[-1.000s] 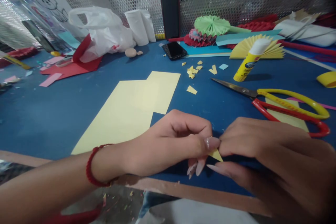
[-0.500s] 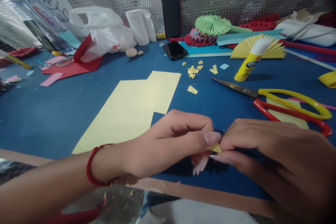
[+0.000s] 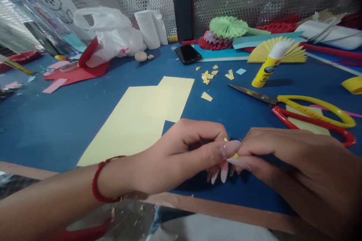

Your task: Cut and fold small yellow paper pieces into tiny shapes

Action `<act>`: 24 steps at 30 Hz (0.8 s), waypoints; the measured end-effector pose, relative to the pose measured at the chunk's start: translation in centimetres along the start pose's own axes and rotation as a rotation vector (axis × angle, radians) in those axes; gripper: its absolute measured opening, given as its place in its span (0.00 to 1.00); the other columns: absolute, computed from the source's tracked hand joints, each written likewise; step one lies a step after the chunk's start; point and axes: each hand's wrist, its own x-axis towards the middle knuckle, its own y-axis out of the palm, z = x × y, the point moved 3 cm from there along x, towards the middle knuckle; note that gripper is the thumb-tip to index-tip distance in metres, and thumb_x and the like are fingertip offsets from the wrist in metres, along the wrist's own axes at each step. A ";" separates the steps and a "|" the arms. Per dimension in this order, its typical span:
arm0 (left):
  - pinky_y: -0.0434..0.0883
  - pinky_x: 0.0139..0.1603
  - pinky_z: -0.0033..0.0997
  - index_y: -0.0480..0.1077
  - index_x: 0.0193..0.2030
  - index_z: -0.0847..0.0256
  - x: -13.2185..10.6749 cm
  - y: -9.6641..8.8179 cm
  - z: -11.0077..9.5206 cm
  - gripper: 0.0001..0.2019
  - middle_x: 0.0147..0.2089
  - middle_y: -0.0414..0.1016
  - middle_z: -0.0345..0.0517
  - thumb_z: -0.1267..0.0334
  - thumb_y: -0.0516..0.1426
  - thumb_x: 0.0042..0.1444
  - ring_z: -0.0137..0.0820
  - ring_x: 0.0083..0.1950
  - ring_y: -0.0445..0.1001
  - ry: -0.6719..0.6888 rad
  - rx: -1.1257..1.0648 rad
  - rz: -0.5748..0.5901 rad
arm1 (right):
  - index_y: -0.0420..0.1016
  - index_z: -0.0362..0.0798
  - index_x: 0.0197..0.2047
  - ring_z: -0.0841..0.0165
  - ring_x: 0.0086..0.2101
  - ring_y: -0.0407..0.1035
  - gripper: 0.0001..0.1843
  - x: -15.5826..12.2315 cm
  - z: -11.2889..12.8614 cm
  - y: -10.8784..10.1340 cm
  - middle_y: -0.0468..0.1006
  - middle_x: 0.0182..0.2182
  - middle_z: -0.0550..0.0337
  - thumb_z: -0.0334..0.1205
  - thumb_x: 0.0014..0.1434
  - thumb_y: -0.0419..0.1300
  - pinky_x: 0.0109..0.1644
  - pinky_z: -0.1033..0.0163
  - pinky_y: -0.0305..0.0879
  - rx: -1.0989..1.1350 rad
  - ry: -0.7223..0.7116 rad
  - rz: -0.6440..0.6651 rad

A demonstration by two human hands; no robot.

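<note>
Between the fingertips of both hands is a small yellow piece of paper [image 3: 234,155], mostly hidden by thumbs and fingers. My left hand [image 3: 186,154], with a red cord bracelet [image 3: 98,180] at its wrist, pinches it between thumb and forefinger. My right hand [image 3: 294,162] pinches the same piece from the other side, its thumbnail beneath the left thumb. A notched yellow sheet [image 3: 135,116] lies beyond the left forearm. Scissors [image 3: 274,100] with red and yellow handles rest past the right hand, partly over another yellow paper [image 3: 308,121].
Yellow paper scraps [image 3: 207,77] lie mid-table. A glue stick [image 3: 270,66] stands in front of a yellow paper fan [image 3: 258,52]. Farther back are a phone lying flat [image 3: 188,54], a second upright phone [image 3: 183,15], a plastic bag [image 3: 113,30] and a green paper rosette [image 3: 229,27].
The fingertips have drawn closer together, and the small yellow paper has turned, with a corner now showing above my left thumb. Things on the table have stayed put.
</note>
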 end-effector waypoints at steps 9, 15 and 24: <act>0.67 0.35 0.13 0.69 0.31 0.62 -0.3 0.2 -0.4 0.15 0.30 0.72 0.33 0.70 0.57 0.73 0.17 0.31 0.69 0.221 0.331 -0.070 | 0.80 0.59 0.38 0.75 0.28 0.80 0.11 -0.2 -0.4 0.9 0.86 0.30 0.75 0.38 0.73 0.60 0.33 0.76 0.74 0.240 0.075 -0.120; 0.64 0.31 0.18 0.68 0.29 0.63 -0.2 0.3 -0.6 0.17 0.29 0.69 0.34 0.64 0.59 0.72 0.19 0.29 0.65 0.191 0.335 -0.087 | 0.77 0.58 0.36 0.76 0.24 0.76 0.12 0.1 -0.5 0.9 0.83 0.26 0.77 0.40 0.74 0.60 0.31 0.76 0.73 0.274 0.077 -0.086; 0.56 0.26 0.25 0.67 0.22 0.64 0.0 0.3 0.5 0.22 0.22 0.65 0.34 0.64 0.75 0.54 0.21 0.26 0.59 -0.068 0.167 -0.040 | 0.75 0.55 0.34 0.77 0.25 0.72 0.13 -0.1 -0.7 1.1 0.81 0.27 0.73 0.35 0.73 0.57 0.29 0.75 0.66 0.102 0.017 0.018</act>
